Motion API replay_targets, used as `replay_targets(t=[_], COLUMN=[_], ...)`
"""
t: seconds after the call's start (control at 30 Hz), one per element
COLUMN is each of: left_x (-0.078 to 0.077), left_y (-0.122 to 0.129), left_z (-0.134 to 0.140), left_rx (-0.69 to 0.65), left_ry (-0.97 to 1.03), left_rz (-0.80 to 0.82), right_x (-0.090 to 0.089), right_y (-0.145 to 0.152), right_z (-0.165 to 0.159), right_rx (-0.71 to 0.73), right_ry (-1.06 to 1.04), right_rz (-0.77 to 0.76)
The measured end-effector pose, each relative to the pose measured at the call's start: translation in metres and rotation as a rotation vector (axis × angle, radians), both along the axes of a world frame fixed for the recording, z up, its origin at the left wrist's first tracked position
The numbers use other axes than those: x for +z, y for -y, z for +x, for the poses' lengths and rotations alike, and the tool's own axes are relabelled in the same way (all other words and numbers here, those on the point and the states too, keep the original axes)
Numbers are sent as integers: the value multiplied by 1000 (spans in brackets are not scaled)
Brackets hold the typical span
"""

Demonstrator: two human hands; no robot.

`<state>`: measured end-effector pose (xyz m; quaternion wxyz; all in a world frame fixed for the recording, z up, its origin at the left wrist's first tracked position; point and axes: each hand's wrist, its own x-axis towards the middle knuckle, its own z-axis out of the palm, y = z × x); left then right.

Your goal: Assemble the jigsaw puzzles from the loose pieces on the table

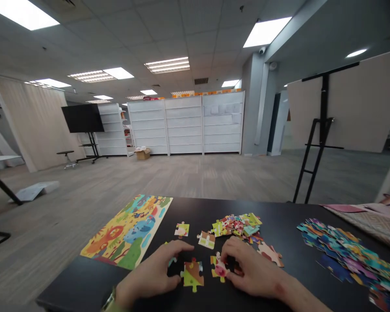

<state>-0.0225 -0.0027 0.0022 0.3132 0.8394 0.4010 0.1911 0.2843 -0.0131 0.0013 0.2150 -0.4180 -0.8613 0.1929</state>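
Observation:
My right hand [251, 264] pinches the right side of a puzzle piece [219, 268] with a pink animal face, low over the black table [164, 242]. To its left lies a green and brown puzzle piece [192, 274]. My left hand [159, 271] curves around that piece's left side, thumb and index finger apart; the thumb is close to its left tab, and whether they touch I cannot tell. Another piece is partly hidden behind the left fingers. Farther back lie a brown and cream piece [206, 239] and a small pale piece [182, 229].
A colourful animal picture sheet [126, 234] lies at the left. Behind my right hand is a heap of puzzle pieces [237, 226], with a larger pink piece [270, 254] beside it. Blue and purple pieces [347, 255] spread at the right, near a patterned cloth [373, 221].

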Motion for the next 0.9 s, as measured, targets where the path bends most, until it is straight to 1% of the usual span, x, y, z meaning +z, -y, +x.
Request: replay_targets(t=[0.07,0.13,0.2,0.3,0.4,0.5,0.63,0.77,0.9], left_x=[-2,-4,-8,-14,-20,-23,-21,-18,-18], left_y=[-6,-14,-20,-26,-28,-29,-30,-29,-27], left_z=[-11,-23,-33,-40,-42,-42,-39,-34,-27], left_rx=[51,96,123,145,159,176,196,199,134], left_ry=[-23,-45,-72,-90,-85,-71,-49,-44,-22], left_rz=[76,118,112,76,50,28,13,40,84], right_x=[1,2,2,2,2,2,3,4,0], right_y=[-1,-2,-3,-5,-7,-7,-6,-7,-12], right_z=[1,2,4,7,8,9,7,5,8], right_rx=[-13,-42,-76,-97,-100,-88,-84,-92,-75], right_ry=[17,50,88,140,155,145,127,98,64], right_rz=[-1,4,17,14,-2,-9,-10,2,-2])
